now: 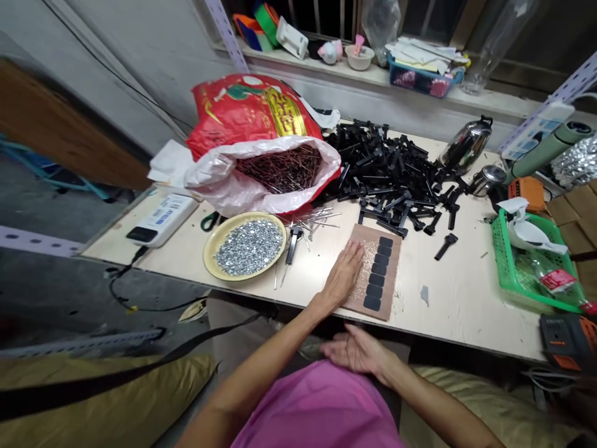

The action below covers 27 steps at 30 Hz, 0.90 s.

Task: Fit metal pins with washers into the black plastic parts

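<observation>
My left hand point(344, 274) lies flat, fingers stretched out, on the left part of a brown board point(394, 258). A column of several black rounded rectangles point(378, 271) runs down the board beside my fingers, and pale specks show between them. Whatever is under the palm is hidden. My right hand point(357, 351) is held palm up over my lap, just off the table's front edge, with fingers apart and nothing in it. Left of the board, a black plastic part point(293, 246) and thin metal pins point(317, 218) lie near a yellow bowl point(211, 264) of small silvery pieces.
A red bag point(242, 109) holding many brownish pins lies open at the back. Black plastic parts point(387, 165) are heaped behind the board. A white power strip-like device point(163, 221) sits left; a green basket point(501, 264) and a metal flask point(467, 144) stand right.
</observation>
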Each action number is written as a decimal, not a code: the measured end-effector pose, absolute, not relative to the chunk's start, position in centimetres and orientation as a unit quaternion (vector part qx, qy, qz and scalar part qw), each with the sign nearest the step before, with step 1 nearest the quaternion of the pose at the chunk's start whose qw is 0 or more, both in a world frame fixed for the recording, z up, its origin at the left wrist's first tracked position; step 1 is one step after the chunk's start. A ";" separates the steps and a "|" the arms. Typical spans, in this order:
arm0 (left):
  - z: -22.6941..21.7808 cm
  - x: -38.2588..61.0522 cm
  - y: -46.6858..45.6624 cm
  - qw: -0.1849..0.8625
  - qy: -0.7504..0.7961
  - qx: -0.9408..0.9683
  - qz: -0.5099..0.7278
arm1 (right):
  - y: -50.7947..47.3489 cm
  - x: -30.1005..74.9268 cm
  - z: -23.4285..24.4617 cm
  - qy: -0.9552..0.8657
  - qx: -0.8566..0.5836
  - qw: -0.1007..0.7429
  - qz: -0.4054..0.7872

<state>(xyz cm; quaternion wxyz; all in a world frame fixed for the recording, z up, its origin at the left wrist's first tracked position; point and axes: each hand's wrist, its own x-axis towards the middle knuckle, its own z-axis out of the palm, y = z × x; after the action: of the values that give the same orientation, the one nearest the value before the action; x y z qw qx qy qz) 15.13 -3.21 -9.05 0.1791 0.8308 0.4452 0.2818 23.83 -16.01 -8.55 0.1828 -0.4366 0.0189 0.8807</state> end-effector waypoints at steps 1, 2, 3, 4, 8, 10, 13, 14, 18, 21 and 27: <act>-9.0 14.7 -3.3 0.182 0.453 0.817 0.308 | -16.4 24.2 -7.1 -0.039 -0.391 0.138 0.909; -8.8 14.2 -3.4 0.180 0.465 0.799 0.336 | -16.6 24.7 -5.4 -0.115 -0.343 0.079 0.929; -8.6 13.6 -3.5 0.174 0.482 0.778 0.363 | -16.5 25.1 -3.5 -0.207 -0.320 0.051 0.923; -8.3 12.9 -3.6 0.163 0.501 0.757 0.387 | -15.8 25.5 -1.7 -0.312 -0.339 0.072 0.884; -7.0 9.8 -3.8 0.111 0.565 0.709 0.408 | -7.9 25.5 2.5 -0.702 -0.492 0.170 0.487; -6.4 8.6 -4.0 0.085 0.602 0.702 0.371 | -2.5 24.3 1.9 -0.786 -0.534 0.127 0.285; -5.8 7.1 -4.8 0.038 0.657 0.685 0.312 | 3.4 21.9 -0.7 -0.842 -0.529 0.022 0.100; -5.6 6.6 -5.3 0.027 0.661 0.685 0.306 | 4.4 21.1 -1.6 -0.869 -0.491 0.007 0.060; -4.0 4.0 -7.2 0.029 0.628 0.696 0.347 | 5.5 18.8 -3.9 -0.970 -0.237 0.035 -0.038; -2.7 1.2 -7.2 0.041 0.650 0.661 0.373 | 5.8 18.3 -4.7 -0.987 -0.110 0.080 -0.087; -2.6 -1.9 -5.4 0.056 0.688 0.638 0.343 | 6.9 19.5 -5.2 -0.980 -0.013 0.123 -0.157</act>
<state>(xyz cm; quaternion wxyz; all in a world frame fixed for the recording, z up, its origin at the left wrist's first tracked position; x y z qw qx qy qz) -1.86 -5.43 -2.62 0.0563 0.6376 0.6876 0.3428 19.49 6.94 -5.17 -0.1234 0.0130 0.9798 0.1570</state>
